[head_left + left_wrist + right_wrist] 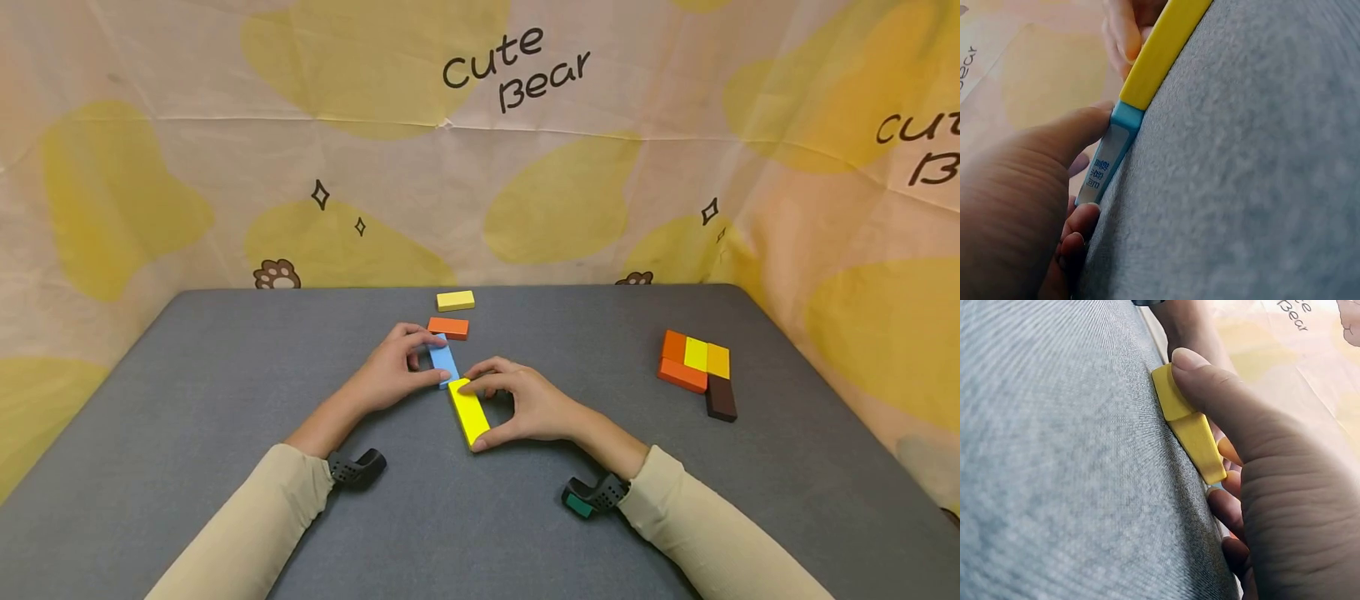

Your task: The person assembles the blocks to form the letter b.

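My left hand [393,372], half curled, pinches the blue block [444,362]; touching the blue block's near end, the yellow block [468,417] sits pinched end to end in my half-curled right hand [542,404].

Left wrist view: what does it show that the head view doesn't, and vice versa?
Only the left wrist view shows lettering on the blue block. Only the head view shows the brown block, the orange blocks and both wristbands. Both show the left hand at the blue block, the right hand at a yellow block, and the backdrop.
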{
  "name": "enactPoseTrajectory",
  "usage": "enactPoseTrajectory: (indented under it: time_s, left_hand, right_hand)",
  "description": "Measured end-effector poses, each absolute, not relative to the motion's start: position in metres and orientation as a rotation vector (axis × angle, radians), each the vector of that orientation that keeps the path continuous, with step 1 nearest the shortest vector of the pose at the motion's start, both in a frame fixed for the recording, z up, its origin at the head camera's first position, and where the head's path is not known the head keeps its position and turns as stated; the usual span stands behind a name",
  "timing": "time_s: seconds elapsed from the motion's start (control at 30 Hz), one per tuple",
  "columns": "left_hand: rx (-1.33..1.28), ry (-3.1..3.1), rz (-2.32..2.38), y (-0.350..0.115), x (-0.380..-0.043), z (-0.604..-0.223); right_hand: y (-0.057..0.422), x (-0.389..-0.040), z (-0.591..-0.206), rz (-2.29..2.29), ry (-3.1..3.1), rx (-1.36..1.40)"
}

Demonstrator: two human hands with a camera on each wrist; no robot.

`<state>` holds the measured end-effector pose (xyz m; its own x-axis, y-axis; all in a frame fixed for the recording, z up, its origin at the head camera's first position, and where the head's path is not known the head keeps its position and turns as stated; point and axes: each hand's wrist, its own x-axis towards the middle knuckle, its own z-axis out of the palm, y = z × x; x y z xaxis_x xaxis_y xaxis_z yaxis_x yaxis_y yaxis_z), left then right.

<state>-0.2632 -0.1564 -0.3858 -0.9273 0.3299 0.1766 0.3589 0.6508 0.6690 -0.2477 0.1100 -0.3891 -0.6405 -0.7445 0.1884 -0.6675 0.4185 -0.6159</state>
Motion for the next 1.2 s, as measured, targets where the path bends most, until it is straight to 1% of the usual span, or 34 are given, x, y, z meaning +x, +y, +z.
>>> enactPoseTrajectory:
  time_s: [0.5,0.93,1.2]
  left_hand:
    - [-0.467,-2.787,-1.178,-0.150,-0.259,-0.390]
    - [-0.462,-2.779,-1.150,-0.145,-0.258,-0.389]
    - [-0.513,-2.750,-1.156,-0.145,-0.257,-0.390]
  right_hand:
    - [0.107,-0.248,-0.391,-1.010,2.580,-1.286]
    - [0.105,-0.244,-0.389,-0.923,2.680,-1.229]
    - [0.104,-0.240,-0.387,-0.875,2.730,-1.197]
